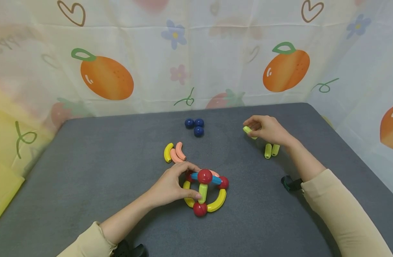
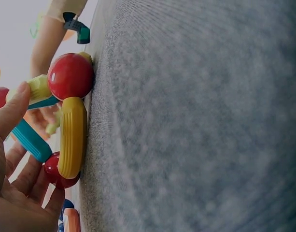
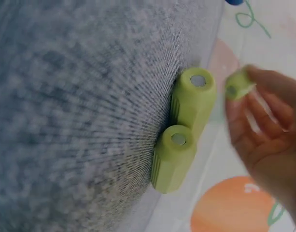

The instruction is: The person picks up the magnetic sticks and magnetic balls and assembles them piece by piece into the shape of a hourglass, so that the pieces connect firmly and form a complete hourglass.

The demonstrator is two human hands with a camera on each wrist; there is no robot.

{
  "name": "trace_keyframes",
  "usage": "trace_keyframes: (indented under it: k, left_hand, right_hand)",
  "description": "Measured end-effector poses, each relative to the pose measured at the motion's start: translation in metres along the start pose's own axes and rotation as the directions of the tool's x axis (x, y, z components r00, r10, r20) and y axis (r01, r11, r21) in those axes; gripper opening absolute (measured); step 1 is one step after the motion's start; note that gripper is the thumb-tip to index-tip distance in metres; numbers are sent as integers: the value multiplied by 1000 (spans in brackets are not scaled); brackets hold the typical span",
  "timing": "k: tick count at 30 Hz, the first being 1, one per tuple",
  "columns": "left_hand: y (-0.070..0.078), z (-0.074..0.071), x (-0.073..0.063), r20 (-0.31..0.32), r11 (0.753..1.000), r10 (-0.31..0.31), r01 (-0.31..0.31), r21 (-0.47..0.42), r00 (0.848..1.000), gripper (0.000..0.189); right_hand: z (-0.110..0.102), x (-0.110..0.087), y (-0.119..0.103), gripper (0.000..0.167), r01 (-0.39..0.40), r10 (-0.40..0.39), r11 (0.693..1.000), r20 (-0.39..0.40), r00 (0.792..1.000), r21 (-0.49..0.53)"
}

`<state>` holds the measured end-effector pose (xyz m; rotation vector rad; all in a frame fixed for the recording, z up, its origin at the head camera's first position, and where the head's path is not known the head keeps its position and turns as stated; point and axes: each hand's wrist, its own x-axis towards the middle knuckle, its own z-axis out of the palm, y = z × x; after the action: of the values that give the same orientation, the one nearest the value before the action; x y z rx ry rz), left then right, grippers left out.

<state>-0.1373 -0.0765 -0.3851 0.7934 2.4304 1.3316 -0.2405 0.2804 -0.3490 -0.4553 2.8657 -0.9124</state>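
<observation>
My left hand (image 1: pixel 169 184) grips a small frame of magnetic sticks and balls, its thumb on an upright light green stick (image 1: pixel 203 192) and its fingers behind at a red ball. The frame joins red balls (image 1: pixel 200 209) with curved yellow sticks (image 1: pixel 217 201) and blue sticks (image 1: pixel 217 180). In the left wrist view, one yellow stick (image 2: pixel 73 137) spans two red balls low over the table. Off to the right, my right hand (image 1: pixel 269 130) pinches a light green stick (image 3: pixel 238 85) between thumb and fingers, raised above the table.
Two more light green sticks (image 3: pixel 193 96) lie side by side near the right forearm. Three dark blue balls (image 1: pixel 199 131) sit together at the back. A curved yellow stick (image 1: pixel 168 152) and curved pink sticks (image 1: pixel 180 151) lie beyond the left hand on the grey table (image 1: pixel 113 157).
</observation>
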Motion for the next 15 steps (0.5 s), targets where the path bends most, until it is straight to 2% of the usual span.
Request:
trace_keyframes:
  k: [2,5,10,15]
  left_hand:
    - [-1,0,0,-2,1000,0,0,0,1000,56]
    - [-1,0,-1,-6,1000,-1,1,0,1000,56]
    - [-1,1,0,-7,1000,-6,6,-3,1000,56]
    - [-2,0,0,-3,1000,-12,12,-22,1000,55]
  right_hand:
    - [2,-1,-10,34,23,-22,998,-25,999,56]
    - [7,-2,-28,35,66,-64,984,-18,998,167]
    - [21,-5,-64,35,149,-176,924,47,983,353]
    - [36,-12,-93,33,183,-256,867,99,962,463]
